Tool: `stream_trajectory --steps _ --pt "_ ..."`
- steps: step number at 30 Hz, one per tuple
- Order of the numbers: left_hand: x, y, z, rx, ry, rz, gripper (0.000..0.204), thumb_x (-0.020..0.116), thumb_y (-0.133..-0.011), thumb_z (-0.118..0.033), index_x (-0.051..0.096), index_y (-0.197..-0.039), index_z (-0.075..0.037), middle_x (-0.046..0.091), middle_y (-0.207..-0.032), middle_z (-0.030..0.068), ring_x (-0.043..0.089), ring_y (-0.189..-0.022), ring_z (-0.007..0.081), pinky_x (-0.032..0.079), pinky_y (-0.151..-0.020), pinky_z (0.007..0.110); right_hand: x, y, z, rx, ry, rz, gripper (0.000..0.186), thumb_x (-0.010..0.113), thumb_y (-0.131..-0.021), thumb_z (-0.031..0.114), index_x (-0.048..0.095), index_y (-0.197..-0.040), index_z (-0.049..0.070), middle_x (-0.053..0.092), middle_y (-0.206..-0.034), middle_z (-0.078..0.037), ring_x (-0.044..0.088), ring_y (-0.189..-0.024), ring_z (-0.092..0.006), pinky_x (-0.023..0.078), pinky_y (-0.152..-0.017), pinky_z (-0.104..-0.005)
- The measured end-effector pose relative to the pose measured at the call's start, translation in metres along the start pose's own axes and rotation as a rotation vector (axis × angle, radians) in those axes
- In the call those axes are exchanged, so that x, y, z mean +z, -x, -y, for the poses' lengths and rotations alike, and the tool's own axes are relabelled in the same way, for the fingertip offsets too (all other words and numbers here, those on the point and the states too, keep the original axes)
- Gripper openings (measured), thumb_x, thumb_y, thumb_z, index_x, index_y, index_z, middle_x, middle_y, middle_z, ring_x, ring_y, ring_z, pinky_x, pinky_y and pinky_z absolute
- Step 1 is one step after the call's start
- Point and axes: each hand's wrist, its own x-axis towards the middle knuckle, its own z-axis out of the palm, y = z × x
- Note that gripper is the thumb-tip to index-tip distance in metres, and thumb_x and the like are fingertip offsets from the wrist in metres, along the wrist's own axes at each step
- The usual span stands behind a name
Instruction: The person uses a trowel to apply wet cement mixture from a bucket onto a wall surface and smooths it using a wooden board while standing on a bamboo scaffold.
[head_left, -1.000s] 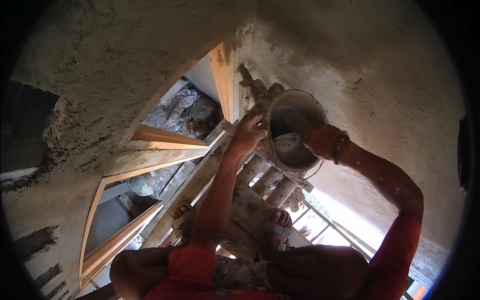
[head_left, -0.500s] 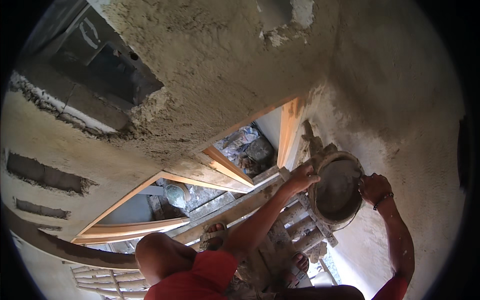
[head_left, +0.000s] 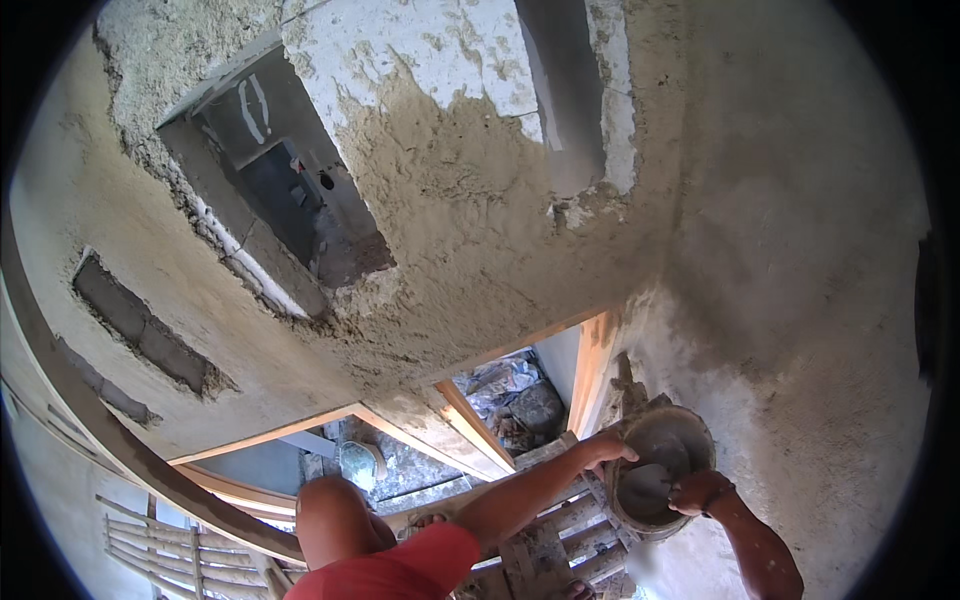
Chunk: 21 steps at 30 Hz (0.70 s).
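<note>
A round bucket point(head_left: 622, 505) with grey wet mortar point(head_left: 672, 440) inside stands on the plank platform at the right, against the wall. My left hand point(head_left: 606, 450) grips its left rim, thumb over the edge. Over the right side of the bucket, my right hand point(head_left: 698, 492) is closed, with a bracelet at the wrist. A paler grey rounded shape lies in the bucket beside its fingers; whether it is a tool's blade or mortar I cannot make out.
Wooden planks point(head_left: 590, 540) with gaps form the platform under me. Timber frames point(head_left: 590, 370) edge openings below the rough plastered wall point(head_left: 470, 190). A rectangular opening point(head_left: 290, 190) cuts through the wall at upper left. A curved dark band point(head_left: 110, 430) sweeps along the left.
My view has tilted up, showing more wall. The right hand has gone from the bucket's right rim to over its inside. My left hand stays on the left rim.
</note>
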Motion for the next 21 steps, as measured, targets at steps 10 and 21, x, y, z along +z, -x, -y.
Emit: stream_trajectory --steps 10,21 --pt "-0.015 -0.046 0.037 -0.101 0.124 0.086 0.047 0.063 -0.077 -0.017 0.049 -0.119 0.0 0.054 -0.115 0.0172 0.056 -0.104 0.0335 0.05 -0.08 0.057 0.053 -0.039 -0.029 0.38 -0.095 -0.392 0.016 0.054 -0.074 0.018 0.067 -0.073 0.009 0.067 -0.078 -0.015 0.067 -0.071 -0.0296 0.053 -0.063 -0.0403" --pt "-0.013 -0.04 0.034 -0.142 0.079 -0.065 0.044 0.057 -0.082 -0.011 0.046 -0.124 -0.002 0.056 -0.114 0.0153 0.059 -0.102 0.0312 0.05 -0.079 0.06 -0.023 0.011 -0.002 0.284 -0.163 -0.244 0.022 0.055 -0.079 0.021 0.07 -0.089 0.008 0.068 -0.09 -0.013 0.065 -0.089 -0.0291 0.052 -0.077 -0.0398"
